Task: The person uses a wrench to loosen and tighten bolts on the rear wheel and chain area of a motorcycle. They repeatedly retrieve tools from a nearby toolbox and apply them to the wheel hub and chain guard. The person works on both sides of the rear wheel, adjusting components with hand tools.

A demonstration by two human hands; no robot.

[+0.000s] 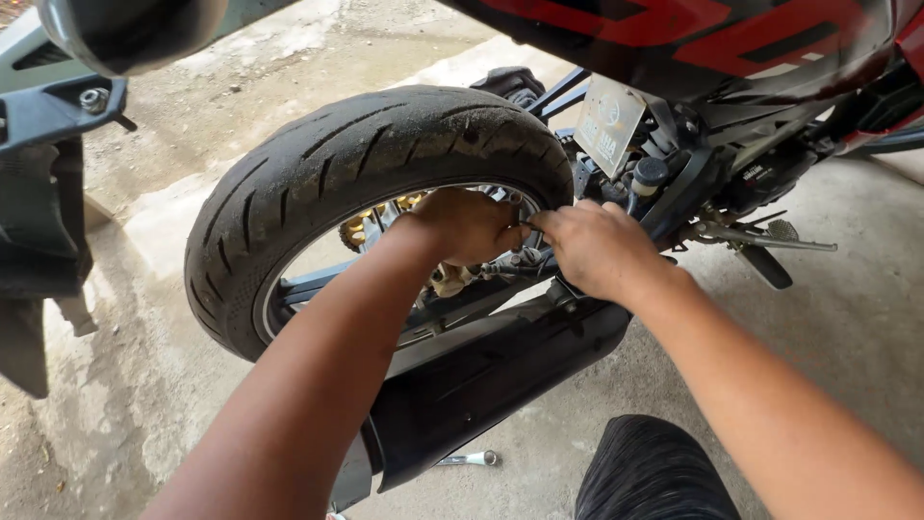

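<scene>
left hand (469,226): fingers curled closed inside the wheel, pinching a small metal part (521,227); exactly what, can't tell
right hand (599,248): fingertips meet the left's on the same part
tyre (356,159): arches just above the fingers
exhaust (491,376): below both hands
wrench (472,458): on floor, well apart

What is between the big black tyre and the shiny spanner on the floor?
In the head view, the black exhaust pipe lies between the tyre and the spanner.

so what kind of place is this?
Likely an informal outdoor or garage repair spot: bare concrete floor, a motorcycle's rear tyre and black exhaust being worked on, a wrench lying on the ground.
</scene>
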